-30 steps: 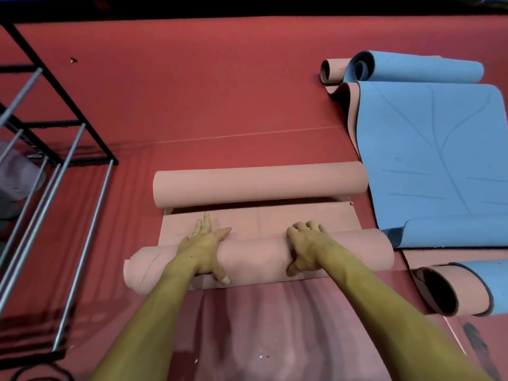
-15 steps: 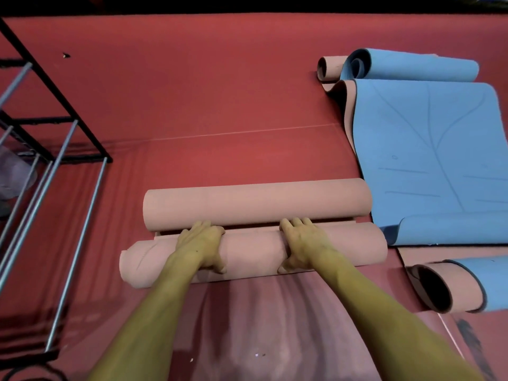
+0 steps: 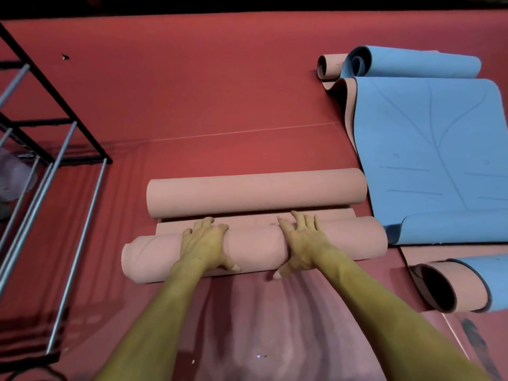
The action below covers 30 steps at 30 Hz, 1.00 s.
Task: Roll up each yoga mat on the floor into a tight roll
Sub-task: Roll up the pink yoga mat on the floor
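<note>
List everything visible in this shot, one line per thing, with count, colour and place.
pink yoga mat roll under the hands: 1, pink, floor centre, nearly rolled up
flat strip of the same mat: 1, pink, between the two pink rolls
second pink roll: 1, pink, just beyond the strip
blue yoga mat, spread flat: 1, blue with line markings, right side, ends curled
small pink roll end: 1, pink, far right beside the blue curl
blue-and-pink curled mat end: 1, near right edge
black metal rack with silver bars: 1, left side
red floor: 1, throughout
left hand: 1, resting on the roll
right hand: 1, resting on the roll, fingers straight
</note>
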Each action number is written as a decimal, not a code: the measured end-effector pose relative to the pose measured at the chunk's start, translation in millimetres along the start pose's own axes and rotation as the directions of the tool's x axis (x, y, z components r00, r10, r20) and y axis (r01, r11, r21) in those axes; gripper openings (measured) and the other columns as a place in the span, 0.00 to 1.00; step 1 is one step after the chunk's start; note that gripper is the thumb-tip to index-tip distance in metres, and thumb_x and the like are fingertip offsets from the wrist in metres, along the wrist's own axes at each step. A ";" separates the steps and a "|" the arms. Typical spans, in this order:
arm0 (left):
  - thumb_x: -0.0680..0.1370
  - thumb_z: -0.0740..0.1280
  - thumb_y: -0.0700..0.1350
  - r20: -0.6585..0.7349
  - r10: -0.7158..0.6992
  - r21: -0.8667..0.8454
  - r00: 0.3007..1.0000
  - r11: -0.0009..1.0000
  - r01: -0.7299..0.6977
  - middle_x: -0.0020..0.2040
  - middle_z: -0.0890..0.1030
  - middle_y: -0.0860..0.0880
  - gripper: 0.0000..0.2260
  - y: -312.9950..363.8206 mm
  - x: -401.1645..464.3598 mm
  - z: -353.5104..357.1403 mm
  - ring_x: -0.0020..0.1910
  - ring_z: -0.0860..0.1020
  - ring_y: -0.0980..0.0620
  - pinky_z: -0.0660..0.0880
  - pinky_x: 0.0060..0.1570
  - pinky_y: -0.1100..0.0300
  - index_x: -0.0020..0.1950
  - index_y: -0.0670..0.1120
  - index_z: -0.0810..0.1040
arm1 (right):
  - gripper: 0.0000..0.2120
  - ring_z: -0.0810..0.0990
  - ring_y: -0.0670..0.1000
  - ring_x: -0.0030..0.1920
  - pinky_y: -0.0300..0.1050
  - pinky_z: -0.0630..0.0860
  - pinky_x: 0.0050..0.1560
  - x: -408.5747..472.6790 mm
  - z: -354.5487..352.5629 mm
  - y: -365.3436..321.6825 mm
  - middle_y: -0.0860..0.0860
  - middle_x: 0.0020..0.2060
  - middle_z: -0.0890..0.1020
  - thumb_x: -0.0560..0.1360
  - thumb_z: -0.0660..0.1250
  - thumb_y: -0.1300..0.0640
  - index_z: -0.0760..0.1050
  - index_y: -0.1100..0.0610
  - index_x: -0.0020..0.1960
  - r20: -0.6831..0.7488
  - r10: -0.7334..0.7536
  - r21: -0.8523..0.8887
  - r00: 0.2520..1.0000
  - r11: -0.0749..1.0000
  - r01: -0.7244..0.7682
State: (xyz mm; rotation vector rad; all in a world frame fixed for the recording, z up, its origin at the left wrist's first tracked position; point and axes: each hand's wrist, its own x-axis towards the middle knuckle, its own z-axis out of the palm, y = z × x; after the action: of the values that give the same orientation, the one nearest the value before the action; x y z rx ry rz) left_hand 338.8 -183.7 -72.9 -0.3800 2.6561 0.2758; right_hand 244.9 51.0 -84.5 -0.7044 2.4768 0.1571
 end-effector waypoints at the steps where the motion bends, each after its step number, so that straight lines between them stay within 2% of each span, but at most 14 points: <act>1: 0.55 0.78 0.74 -0.010 0.005 -0.017 1.000 1.000 -0.005 0.71 0.68 0.50 0.52 -3.6 0.6 0.4 0.72 0.67 0.46 0.66 0.69 0.46 0.76 0.59 0.70 | 0.75 0.55 0.66 0.77 0.69 0.48 0.79 0.9 2.9 -2.7 0.63 0.77 0.56 0.50 0.77 0.22 0.45 0.52 0.84 -0.038 0.013 -0.035 0.999 0.999 -0.014; 4: 0.54 0.76 0.75 -0.045 0.023 -0.054 0.999 0.998 -0.026 0.63 0.74 0.52 0.49 -7.2 3.0 1.6 0.66 0.73 0.47 0.70 0.64 0.48 0.73 0.63 0.71 | 0.67 0.67 0.62 0.67 0.66 0.57 0.76 4.5 9.7 -6.2 0.57 0.66 0.67 0.52 0.79 0.25 0.56 0.52 0.80 -0.160 -0.001 -0.105 0.987 0.994 -0.016; 6: 0.54 0.77 0.74 -0.067 0.034 -0.107 0.997 0.993 -0.041 0.64 0.76 0.53 0.48 -8.6 4.5 1.3 0.66 0.75 0.47 0.71 0.63 0.49 0.72 0.62 0.71 | 0.57 0.71 0.59 0.65 0.63 0.60 0.75 4.7 9.3 -2.2 0.54 0.63 0.70 0.54 0.79 0.26 0.64 0.53 0.72 -0.191 -0.019 -0.084 0.981 0.996 0.003; 8: 0.56 0.77 0.74 -0.069 0.034 -0.156 0.997 0.987 -0.045 0.66 0.78 0.53 0.46 -11.4 4.3 -0.7 0.66 0.75 0.47 0.70 0.63 0.50 0.71 0.59 0.71 | 0.51 0.71 0.57 0.67 0.61 0.58 0.77 3.5 6.4 1.5 0.52 0.63 0.72 0.56 0.79 0.28 0.65 0.54 0.67 -0.196 -0.021 -0.015 0.980 1.000 0.018; 10: 0.59 0.77 0.73 -0.062 0.045 -0.166 0.997 0.985 -0.055 0.70 0.75 0.52 0.46 -13.2 3.3 1.1 0.72 0.71 0.47 0.66 0.70 0.48 0.72 0.57 0.70 | 0.51 0.67 0.57 0.74 0.62 0.53 0.80 2.8 3.2 1.9 0.52 0.67 0.72 0.58 0.80 0.30 0.63 0.55 0.69 -0.174 -0.026 0.032 0.984 0.999 0.032; 11: 0.59 0.77 0.73 -0.057 0.050 -0.161 0.997 0.985 -0.058 0.75 0.71 0.51 0.48 -12.6 2.8 2.7 0.77 0.65 0.46 0.61 0.76 0.45 0.75 0.57 0.69 | 0.52 0.62 0.59 0.78 0.65 0.50 0.80 3.4 1.7 1.0 0.53 0.72 0.70 0.59 0.80 0.31 0.62 0.55 0.71 -0.153 -0.026 0.045 0.988 0.998 0.033; 14: 0.59 0.76 0.74 -0.026 0.015 -0.101 1.000 0.995 -0.018 0.85 0.52 0.45 0.56 -8.5 4.4 6.0 0.84 0.47 0.46 0.48 0.80 0.39 0.83 0.56 0.60 | 0.57 0.44 0.63 0.83 0.76 0.42 0.76 6.6 0.5 -1.2 0.55 0.83 0.52 0.63 0.78 0.32 0.55 0.54 0.80 -0.080 0.001 0.035 0.997 0.999 0.002; 15: 0.59 0.76 0.74 -0.021 -0.002 -0.093 1.000 0.996 0.000 0.85 0.50 0.44 0.57 -7.6 5.4 6.2 0.84 0.46 0.46 0.47 0.80 0.39 0.83 0.57 0.59 | 0.58 0.44 0.65 0.82 0.78 0.42 0.75 7.1 1.1 -0.7 0.56 0.83 0.50 0.64 0.78 0.32 0.52 0.52 0.82 -0.075 0.020 0.022 0.997 1.000 -0.018; 17: 0.59 0.76 0.75 -0.036 -0.022 -0.098 0.999 0.995 0.019 0.83 0.57 0.43 0.56 -6.8 6.1 4.8 0.83 0.54 0.44 0.51 0.79 0.40 0.83 0.59 0.60 | 0.62 0.54 0.66 0.78 0.78 0.46 0.75 7.2 2.9 0.4 0.60 0.78 0.57 0.62 0.77 0.28 0.49 0.49 0.84 -0.101 0.053 -0.015 0.994 0.998 -0.055; 20: 0.59 0.75 0.76 -0.078 -0.024 -0.098 0.997 0.995 0.016 0.79 0.64 0.47 0.55 -6.3 4.5 6.0 0.79 0.63 0.45 0.52 0.79 0.41 0.81 0.60 0.62 | 0.68 0.64 0.63 0.69 0.77 0.52 0.75 6.5 7.9 -0.5 0.57 0.69 0.65 0.56 0.77 0.24 0.49 0.50 0.84 -0.159 0.036 -0.081 0.987 0.995 -0.050; 22: 0.60 0.75 0.75 -0.084 -0.021 -0.110 0.996 0.994 0.011 0.83 0.59 0.44 0.55 -6.8 5.9 9.7 0.82 0.57 0.45 0.49 0.80 0.42 0.83 0.59 0.59 | 0.66 0.67 0.60 0.68 0.76 0.55 0.75 8.2 10.7 0.0 0.55 0.66 0.68 0.54 0.78 0.25 0.55 0.53 0.81 -0.208 0.024 -0.093 0.978 0.995 -0.045; 25: 0.60 0.74 0.76 -0.084 -0.006 -0.132 0.996 0.991 -0.005 0.85 0.49 0.41 0.58 -11.6 8.2 14.1 0.84 0.50 0.45 0.46 0.81 0.43 0.84 0.61 0.54 | 0.57 0.69 0.57 0.69 0.73 0.56 0.76 7.7 11.2 2.5 0.51 0.65 0.71 0.55 0.80 0.29 0.62 0.54 0.73 -0.251 0.007 -0.035 0.968 0.999 -0.017; 27: 0.58 0.75 0.75 -0.093 0.012 -0.125 0.996 0.992 -0.023 0.85 0.50 0.43 0.58 -13.1 8.8 16.0 0.84 0.49 0.46 0.45 0.81 0.42 0.83 0.60 0.55 | 0.54 0.68 0.57 0.71 0.72 0.55 0.77 7.3 8.6 3.8 0.51 0.66 0.72 0.56 0.80 0.30 0.62 0.54 0.71 -0.235 -0.001 -0.010 0.972 1.000 -0.001; 30: 0.56 0.77 0.74 -0.076 0.005 -0.007 0.997 1.000 -0.006 0.85 0.51 0.43 0.62 -6.6 7.6 17.4 0.84 0.46 0.45 0.41 0.80 0.39 0.83 0.57 0.54 | 0.52 0.67 0.57 0.73 0.72 0.54 0.77 12.0 4.8 3.9 0.51 0.70 0.71 0.59 0.80 0.31 0.61 0.54 0.72 -0.200 -0.013 -0.020 0.980 1.000 0.009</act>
State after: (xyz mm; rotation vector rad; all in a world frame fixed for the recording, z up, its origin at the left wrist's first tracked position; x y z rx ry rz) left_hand 341.2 -187.3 -92.5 -0.3926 2.7321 0.2779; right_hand 236.6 50.1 -95.2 -0.7753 2.6654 0.1111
